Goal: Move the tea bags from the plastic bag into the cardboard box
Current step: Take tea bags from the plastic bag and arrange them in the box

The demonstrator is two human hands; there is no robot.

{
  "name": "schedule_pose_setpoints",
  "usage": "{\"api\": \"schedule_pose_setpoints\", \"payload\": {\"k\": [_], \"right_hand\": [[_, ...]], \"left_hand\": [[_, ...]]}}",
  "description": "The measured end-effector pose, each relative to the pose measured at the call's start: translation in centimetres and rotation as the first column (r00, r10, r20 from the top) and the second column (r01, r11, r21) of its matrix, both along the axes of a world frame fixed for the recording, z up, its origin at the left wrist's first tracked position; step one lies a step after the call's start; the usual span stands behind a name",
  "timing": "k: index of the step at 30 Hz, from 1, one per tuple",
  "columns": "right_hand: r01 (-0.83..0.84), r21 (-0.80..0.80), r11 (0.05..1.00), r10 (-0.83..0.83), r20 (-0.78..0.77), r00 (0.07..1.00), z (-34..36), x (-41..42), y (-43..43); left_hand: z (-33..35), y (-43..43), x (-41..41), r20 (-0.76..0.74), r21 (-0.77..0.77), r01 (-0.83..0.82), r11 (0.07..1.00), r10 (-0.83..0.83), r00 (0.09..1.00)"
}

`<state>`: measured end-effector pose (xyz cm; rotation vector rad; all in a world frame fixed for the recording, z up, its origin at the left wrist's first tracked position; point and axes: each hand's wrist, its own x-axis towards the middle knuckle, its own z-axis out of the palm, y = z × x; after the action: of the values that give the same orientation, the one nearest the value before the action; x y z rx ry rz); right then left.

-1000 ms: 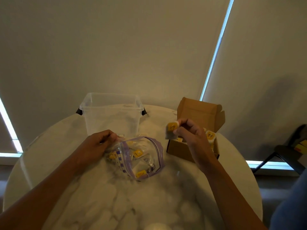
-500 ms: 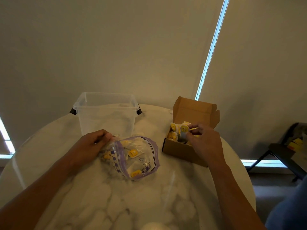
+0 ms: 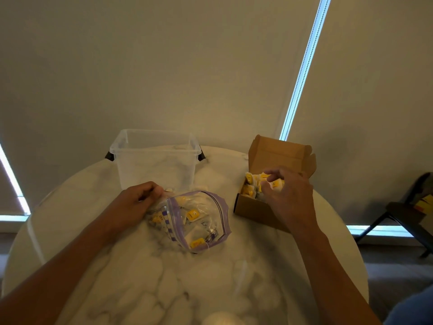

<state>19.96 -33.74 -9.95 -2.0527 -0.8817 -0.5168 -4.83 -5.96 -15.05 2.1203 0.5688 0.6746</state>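
Several yellow-tagged tea bags (image 3: 255, 184) already fill the open brown cardboard box (image 3: 255, 211), where the right hand (image 3: 289, 195) hovers, fingers curled; whether they grip one, I cannot tell. Left of the box, the left hand (image 3: 134, 204) pinches the clear purple-zippered plastic bag (image 3: 199, 219), a few bags left inside.

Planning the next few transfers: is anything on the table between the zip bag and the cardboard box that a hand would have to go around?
Nothing visible: only bare white marble table separates the clear purple-zip plastic bag from the open brown cardboard box.
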Motion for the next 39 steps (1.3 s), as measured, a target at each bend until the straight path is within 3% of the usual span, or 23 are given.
{"api": "schedule_pose_setpoints", "payload": {"k": [3,5,7,10,13,16,18,20,23,29,33,39], "right_hand": [[-0.324,0.015,0.946,0.324,-0.035,0.945,0.6,-2.8,0.7],[-0.550,-0.081,0.831,0.537,-0.137,0.832,0.9,-4.8,1.2],[-0.664,-0.168,0.729,0.638,-0.185,0.748,0.8,-6.3,1.8],[-0.702,-0.281,0.654,0.683,-0.180,0.708,0.2,-7.2,2.8],[-0.625,-0.477,0.618,0.674,-0.088,0.733,-0.8,-7.3,3.8],[-0.566,-0.642,0.517,0.695,-0.072,0.716,-1.3,-7.7,4.3],[-0.548,-0.702,0.455,0.713,-0.082,0.697,-1.4,-8.1,4.4],[-0.530,-0.710,0.464,0.701,-0.071,0.709,-1.4,-8.3,4.5],[-0.567,-0.639,0.519,0.691,-0.078,0.719,-1.2,-8.2,4.5],[-0.679,-0.193,0.709,0.639,-0.233,0.733,0.0,-6.5,2.5],[-0.668,0.020,0.744,0.626,-0.368,0.687,0.8,-5.4,1.6],[-0.610,0.162,0.776,0.614,-0.416,0.670,0.9,-4.5,1.2]], "left_hand": [[0.1,0.0,0.2,-0.011,0.022,-0.007,1.000,0.007,1.000],[0.1,0.0,0.1,-0.015,0.038,-0.014,0.999,0.015,1.000],[0.1,0.0,0.0,-0.009,0.023,-0.014,1.000,0.014,1.000],[0.0,-0.1,0.1,-0.003,0.009,-0.012,1.000,0.012,1.000],[-0.1,0.0,0.0,-0.009,0.011,-0.007,1.000,0.008,1.000],[-0.2,0.2,0.0,-0.007,0.010,-0.010,1.000,0.010,1.000],[-0.3,0.4,0.1,-0.014,0.023,-0.006,1.000,0.006,1.000],[-0.3,0.4,0.1,-0.017,0.036,-0.007,0.999,0.008,1.000],[-0.1,0.2,0.1,-0.006,0.042,-0.007,0.999,0.007,1.000],[0.2,0.0,0.1,-0.002,0.050,-0.006,0.999,0.006,1.000],[0.3,-0.2,0.1,-0.009,0.052,-0.002,0.999,0.003,1.000],[0.0,0.1,0.1,0.002,0.035,-0.012,0.999,0.012,1.000]]}}
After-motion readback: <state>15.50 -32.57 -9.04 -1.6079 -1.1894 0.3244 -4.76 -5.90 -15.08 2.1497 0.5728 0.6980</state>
